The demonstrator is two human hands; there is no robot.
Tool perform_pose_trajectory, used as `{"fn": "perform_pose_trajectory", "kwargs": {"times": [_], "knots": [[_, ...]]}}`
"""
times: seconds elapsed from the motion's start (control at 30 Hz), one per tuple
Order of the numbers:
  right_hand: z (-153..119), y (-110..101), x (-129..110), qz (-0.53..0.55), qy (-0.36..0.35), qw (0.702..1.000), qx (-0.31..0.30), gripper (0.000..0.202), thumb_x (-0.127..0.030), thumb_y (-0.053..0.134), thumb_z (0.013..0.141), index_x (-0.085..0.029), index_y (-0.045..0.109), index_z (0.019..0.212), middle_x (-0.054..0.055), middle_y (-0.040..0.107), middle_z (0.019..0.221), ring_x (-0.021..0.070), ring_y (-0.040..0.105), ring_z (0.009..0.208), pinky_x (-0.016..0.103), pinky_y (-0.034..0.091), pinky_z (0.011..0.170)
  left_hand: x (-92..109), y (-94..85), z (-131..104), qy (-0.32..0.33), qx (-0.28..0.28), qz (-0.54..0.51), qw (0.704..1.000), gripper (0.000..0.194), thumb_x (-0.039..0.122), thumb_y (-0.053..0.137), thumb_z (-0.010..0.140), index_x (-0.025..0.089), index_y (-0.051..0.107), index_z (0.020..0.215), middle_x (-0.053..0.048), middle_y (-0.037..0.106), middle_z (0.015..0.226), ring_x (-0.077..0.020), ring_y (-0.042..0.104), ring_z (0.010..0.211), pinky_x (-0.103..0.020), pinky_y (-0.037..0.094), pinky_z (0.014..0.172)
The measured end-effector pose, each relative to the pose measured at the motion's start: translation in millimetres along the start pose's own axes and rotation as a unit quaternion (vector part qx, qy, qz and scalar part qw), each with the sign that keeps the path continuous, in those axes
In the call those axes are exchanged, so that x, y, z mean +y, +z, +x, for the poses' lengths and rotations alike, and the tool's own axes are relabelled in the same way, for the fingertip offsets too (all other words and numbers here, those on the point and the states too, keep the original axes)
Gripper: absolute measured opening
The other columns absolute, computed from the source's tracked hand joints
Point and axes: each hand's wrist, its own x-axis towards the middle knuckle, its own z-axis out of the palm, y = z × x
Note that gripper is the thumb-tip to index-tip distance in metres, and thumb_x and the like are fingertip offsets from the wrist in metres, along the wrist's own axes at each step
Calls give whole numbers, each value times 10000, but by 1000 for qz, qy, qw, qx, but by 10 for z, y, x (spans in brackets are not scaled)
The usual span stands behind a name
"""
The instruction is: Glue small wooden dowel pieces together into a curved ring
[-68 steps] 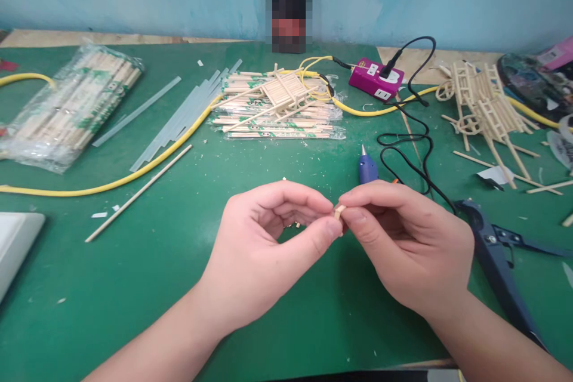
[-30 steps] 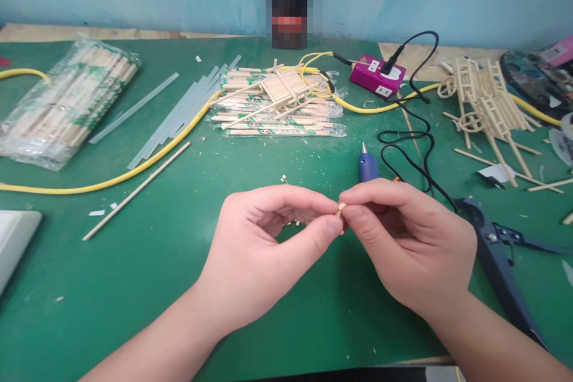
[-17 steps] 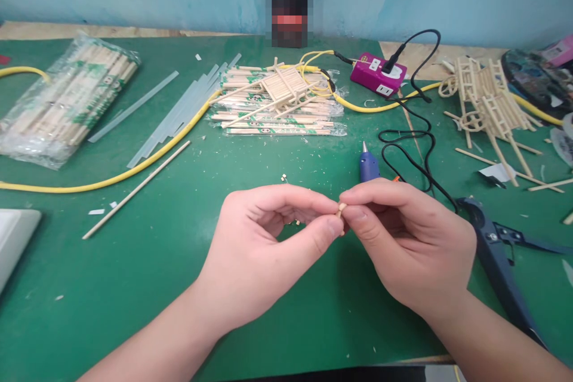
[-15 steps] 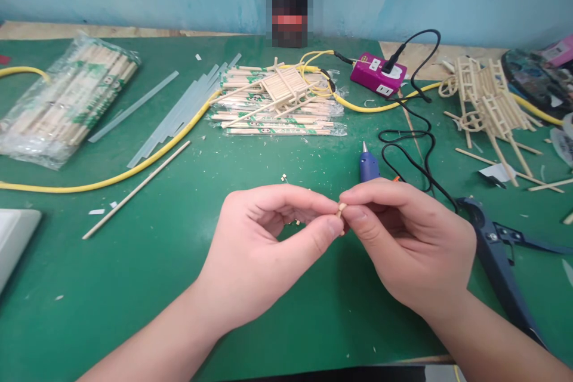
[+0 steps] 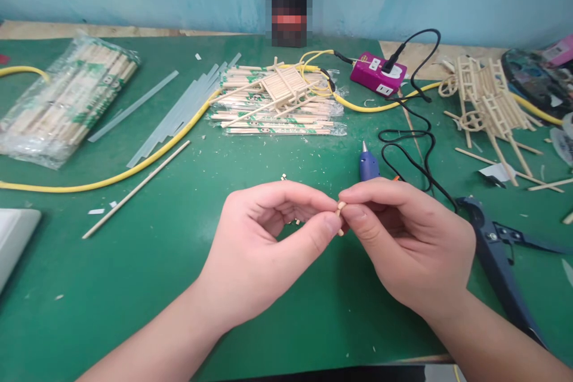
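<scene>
Between my two hands, above the green table (image 5: 147,286), are small pale wooden pieces (image 5: 341,207), mostly covered by fingertips. My left hand (image 5: 268,245) pinches them from the left with thumb and forefinger. From the right, my right hand (image 5: 407,239) pinches them too, its fingertips touching those of the left. Just beyond my right hand lies a blue glue gun (image 5: 369,166), its nozzle pointing away and its rear hidden. Small wooden offcuts (image 5: 283,177) lie behind my left hand.
Wrapped chopsticks (image 5: 282,125) carry a small stick frame (image 5: 286,88). A chopstick bag (image 5: 67,101), glue sticks (image 5: 183,110) and a loose stick (image 5: 136,190) lie left. At right are a purple power strip (image 5: 378,74), black cord, stick models (image 5: 492,101) and a dark cutter (image 5: 496,256).
</scene>
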Motion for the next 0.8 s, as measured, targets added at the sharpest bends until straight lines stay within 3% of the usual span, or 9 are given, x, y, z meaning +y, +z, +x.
{"fn": "perform_pose_trajectory", "kwargs": {"times": [0.17,0.3,0.63,0.8], "knots": [[-12,-2,2,5,3,1000,0,295,-50,722,958,-286,762,1130,-24,776,932,113,711,715,247,634,648,-9,-6,2,20,-11,7,1000,80,126,842,866,204,836,881,10,822,814,-116,765,756,-184,658,727],[-10,9,-8,11,14,1000,6,271,-63,715,967,-280,759,1122,-22,773,906,117,726,713,246,636,632,-14,-17,0,45,-30,-2,999,149,106,745,933,220,840,928,31,823,823,-96,773,785,-161,651,759],[-5,10,-34,-2,36,999,11,199,-120,710,992,-284,744,1101,-37,772,890,97,723,676,204,628,611,-27,-4,-101,176,-3,141,974,278,24,704,863,209,815,1038,23,824,934,-129,772,856,-229,646,819],[-1,9,-39,-2,32,999,8,196,-116,703,997,-281,739,1096,-43,775,898,84,715,670,187,620,605,-82,-9,-109,200,-8,156,967,301,2,696,869,210,789,1067,19,807,955,-131,758,876,-238,638,819]]}}
